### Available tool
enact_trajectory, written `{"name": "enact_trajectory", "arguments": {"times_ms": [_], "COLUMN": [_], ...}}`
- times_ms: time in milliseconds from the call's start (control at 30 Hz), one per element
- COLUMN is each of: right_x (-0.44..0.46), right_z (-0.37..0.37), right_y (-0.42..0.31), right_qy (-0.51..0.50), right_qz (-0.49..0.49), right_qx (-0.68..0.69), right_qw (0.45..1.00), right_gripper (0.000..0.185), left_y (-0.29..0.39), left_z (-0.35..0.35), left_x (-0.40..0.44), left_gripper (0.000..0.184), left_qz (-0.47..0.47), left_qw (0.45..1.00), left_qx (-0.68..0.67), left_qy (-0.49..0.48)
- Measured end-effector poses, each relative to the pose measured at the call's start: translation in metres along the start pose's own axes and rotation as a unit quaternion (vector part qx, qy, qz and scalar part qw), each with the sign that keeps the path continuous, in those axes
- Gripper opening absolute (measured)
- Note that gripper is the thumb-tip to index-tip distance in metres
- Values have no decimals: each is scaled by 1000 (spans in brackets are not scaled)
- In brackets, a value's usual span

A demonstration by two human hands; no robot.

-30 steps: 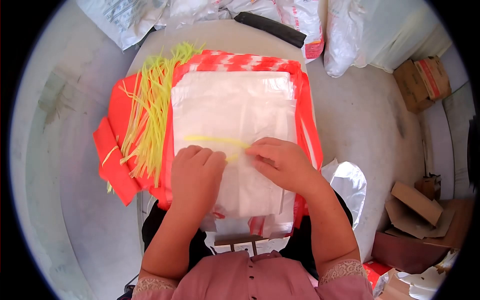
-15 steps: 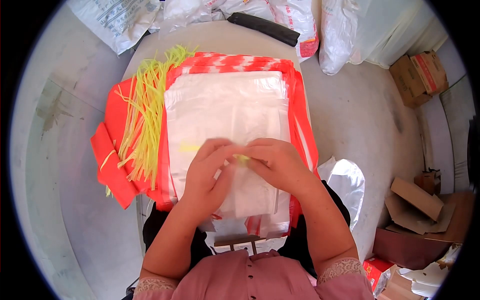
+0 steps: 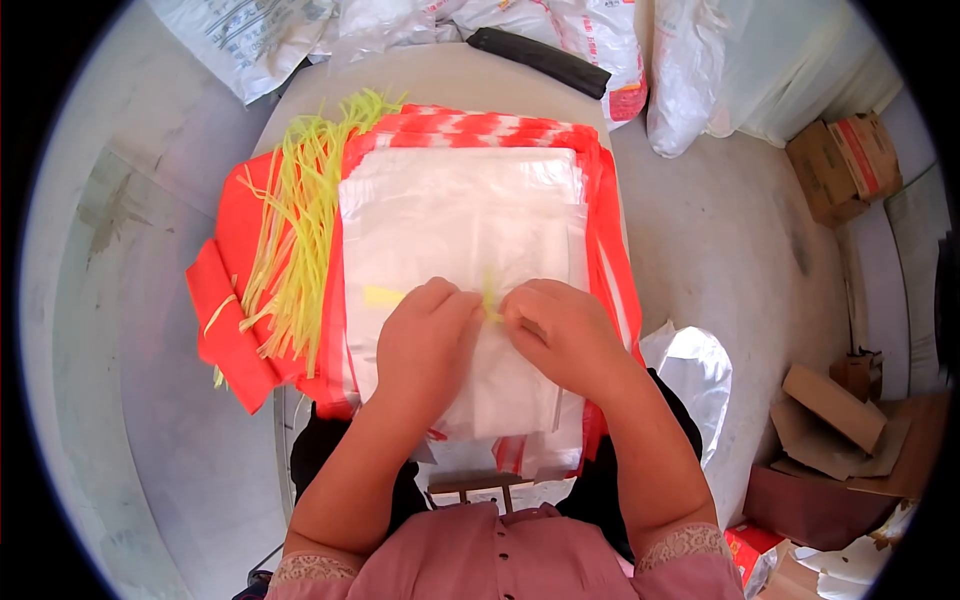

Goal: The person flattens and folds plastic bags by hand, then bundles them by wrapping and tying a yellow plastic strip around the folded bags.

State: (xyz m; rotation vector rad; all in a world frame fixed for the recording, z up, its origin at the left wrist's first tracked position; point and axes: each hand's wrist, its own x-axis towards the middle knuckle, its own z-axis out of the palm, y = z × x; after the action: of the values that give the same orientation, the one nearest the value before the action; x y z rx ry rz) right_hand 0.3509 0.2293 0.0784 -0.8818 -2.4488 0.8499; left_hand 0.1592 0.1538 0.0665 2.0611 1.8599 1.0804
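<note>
A short yellow plastic strip (image 3: 489, 300) stands between my two hands, blurred, over a stack of clear plastic bags (image 3: 460, 215). My left hand (image 3: 430, 340) is closed at the left end of the strip, its fingertips turned away from view. On the other side, my right hand (image 3: 562, 330) pinches the strip with thumb and curled fingers. Another yellow piece (image 3: 382, 296) shows flat on the bags beside my left hand. Beneath the clear bags lie red and white sheets (image 3: 615, 270), with their edges showing around the stack.
A bundle of long yellow strips (image 3: 300, 240) lies left of the stack, over red fabric (image 3: 230, 330). A black roll (image 3: 538, 60) rests at the far edge of the table. White sacks (image 3: 240, 40) stand behind. Cardboard boxes (image 3: 845, 165) are on the floor at right.
My hands have drawn slightly apart, and the yellow strip now shows upright between them. The whole view has shifted a little.
</note>
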Motion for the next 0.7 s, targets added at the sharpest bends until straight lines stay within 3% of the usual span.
{"name": "enact_trajectory", "arguments": {"times_ms": [200,400,500,700], "right_x": [0,-1,0,2], "right_z": [9,10,11,-1], "right_y": [-2,0,12,-2], "right_qy": [101,104,123,72], "right_qz": [-109,-7,-67,-28], "right_qx": [-23,-65,-66,-32], "right_qw": [989,992,988,997], "right_gripper": [29,28,29,24], "left_y": [6,5,5,2], "left_z": [-4,-7,-4,1], "left_x": [0,3,1,0], "left_gripper": [12,16,14,11], "left_qz": [-3,36,34,-17], "left_qw": [998,998,999,996], "left_qx": [34,29,22,-81], "left_qy": [-44,-44,-34,-43]}}
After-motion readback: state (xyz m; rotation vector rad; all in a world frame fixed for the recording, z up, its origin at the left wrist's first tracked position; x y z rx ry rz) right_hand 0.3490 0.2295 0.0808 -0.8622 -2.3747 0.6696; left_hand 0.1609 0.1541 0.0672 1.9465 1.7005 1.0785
